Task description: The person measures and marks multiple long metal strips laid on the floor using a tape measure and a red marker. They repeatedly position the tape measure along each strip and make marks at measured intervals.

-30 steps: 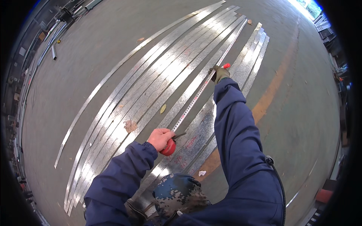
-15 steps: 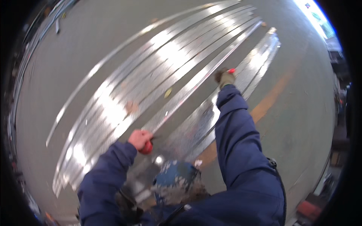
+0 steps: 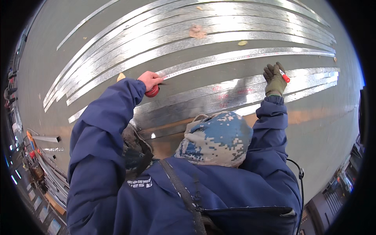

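Note:
My bare left hand [image 3: 149, 80] is closed around a red tape measure [image 3: 152, 92] at the near left end of a long, narrow metal strip [image 3: 188, 67]. The pulled-out tape blade [image 3: 235, 59] runs to the right along that strip, roughly flat on it. My right hand [image 3: 275, 83], in a dark green glove, grips a red-and-white marker [image 3: 286, 78] by the thumb, its other fingers partly raised. It hovers over the right part of nearer metal strips [image 3: 188, 100], which carry red handwritten marks. What the glove's palm side touches is hidden.
Several wide shiny metal strips [image 3: 168, 35] lie side by side on the grey floor beyond the tape. Dry leaves [image 3: 198, 31] are scattered among them. Both knees, in camouflage cloth [image 3: 219, 137], are close below my hands. Long bars and pipes [image 3: 53, 176] lie at the lower left.
The view has turned, so the strips now run more across it. My right hand appears farther right with its fingers more raised. Both hands keep hold of the tape measure and marker.

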A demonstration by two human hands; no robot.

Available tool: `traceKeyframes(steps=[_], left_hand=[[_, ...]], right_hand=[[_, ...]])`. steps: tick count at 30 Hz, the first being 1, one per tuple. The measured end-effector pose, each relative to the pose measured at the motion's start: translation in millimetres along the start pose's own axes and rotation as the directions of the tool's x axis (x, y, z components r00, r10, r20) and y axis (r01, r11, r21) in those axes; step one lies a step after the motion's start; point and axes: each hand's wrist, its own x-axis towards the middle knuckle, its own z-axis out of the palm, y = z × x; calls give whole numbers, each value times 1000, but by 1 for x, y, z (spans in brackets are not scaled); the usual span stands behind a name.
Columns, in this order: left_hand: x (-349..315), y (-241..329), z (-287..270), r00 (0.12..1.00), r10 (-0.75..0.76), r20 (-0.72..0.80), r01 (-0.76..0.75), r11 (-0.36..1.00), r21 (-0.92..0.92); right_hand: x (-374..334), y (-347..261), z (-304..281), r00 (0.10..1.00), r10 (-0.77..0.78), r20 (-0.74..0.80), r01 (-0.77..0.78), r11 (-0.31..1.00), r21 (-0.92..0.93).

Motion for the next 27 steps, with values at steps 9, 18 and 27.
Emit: traceKeyframes(steps=[9,18,27], left_hand=[[-30,-36,-79,994,-52,94,43,995,87],[-197,-154,-163,983,-170,-69,165,983,-83],[-284,-315,-184,882,-256,-395,236,967,-100]], right_hand=[[-46,-43,101,937,-101,336,132,989,-71],[-122,-98,212,686,-174,706,408,896,-176],[-269,-61,291,280,140,950,611,737,-289]])
